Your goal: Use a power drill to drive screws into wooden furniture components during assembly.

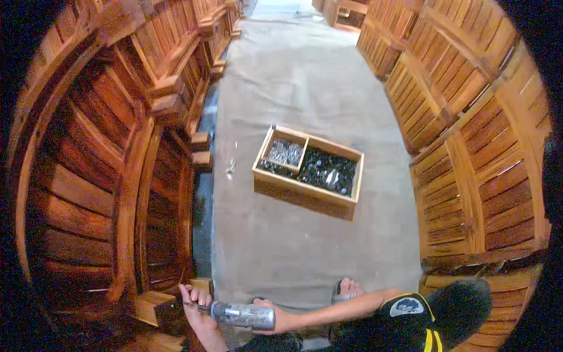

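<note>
Low in the picture, my right hand [284,321] is wrapped round the rear of a grey cylindrical power screwdriver [243,315]. The tool lies roughly level, its narrow dark front end pointing left toward the wooden furniture. My left hand [199,317] is at that front end, with fingers bent around the thin tip. What those fingers pinch is too small to make out. Just beside them is the end of a wooden leg [148,310] of a slatted brown piece [167,217].
On the grey floor covering [311,252] stands a wooden box [305,196] of dark hardware, with a small compartment of silvery screws [285,152]. Slatted wooden panels [481,170] line the right side; more wooden pieces [170,53] line the left. My sandaled foot [348,288] shows below.
</note>
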Tool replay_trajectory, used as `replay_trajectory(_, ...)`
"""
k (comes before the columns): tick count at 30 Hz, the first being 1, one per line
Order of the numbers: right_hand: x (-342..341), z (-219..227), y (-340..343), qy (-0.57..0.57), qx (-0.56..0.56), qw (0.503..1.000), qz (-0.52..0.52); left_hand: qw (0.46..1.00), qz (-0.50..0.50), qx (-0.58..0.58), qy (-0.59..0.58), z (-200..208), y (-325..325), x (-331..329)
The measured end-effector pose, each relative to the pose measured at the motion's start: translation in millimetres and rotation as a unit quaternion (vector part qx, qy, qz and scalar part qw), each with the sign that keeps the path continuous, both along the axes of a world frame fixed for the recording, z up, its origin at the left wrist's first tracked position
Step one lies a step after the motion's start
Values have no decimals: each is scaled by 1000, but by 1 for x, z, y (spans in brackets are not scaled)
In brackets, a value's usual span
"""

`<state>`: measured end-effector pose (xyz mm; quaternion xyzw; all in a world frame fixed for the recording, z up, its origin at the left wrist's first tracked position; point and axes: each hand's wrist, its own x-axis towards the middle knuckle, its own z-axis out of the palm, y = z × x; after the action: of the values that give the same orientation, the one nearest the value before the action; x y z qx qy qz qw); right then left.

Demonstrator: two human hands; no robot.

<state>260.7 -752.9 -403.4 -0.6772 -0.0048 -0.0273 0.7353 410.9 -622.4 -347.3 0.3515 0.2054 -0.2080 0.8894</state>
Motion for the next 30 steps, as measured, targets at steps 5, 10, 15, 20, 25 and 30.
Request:
replay_trajectory(5, 20, 19, -14, -41, -21, 996, -77, 998, 9, 19, -55, 10, -31, 22)
replay_trajectory(10, 19, 41, -31, 29, 90, 995, -28, 918, 72, 279, -274, 15, -53, 17)
replay_trajectory(15, 16, 27, -32, 163, -3, 984, -74, 947, -142, 283, -57, 40, -45, 17)
replay_trajectory(20, 24, 13, -28, 61, 121, 988, -80, 928, -140, 300, -171, 39, -41, 12)
replay_trajectory(25, 29, 18, -31, 28, 196, 977, -79, 888, -203, 256, -322, -7, -32, 27)
replay_trajectory(30, 35, 20, -42, 58, 251, 965, -46, 909, -157, 280, -264, -65, -11, 10)
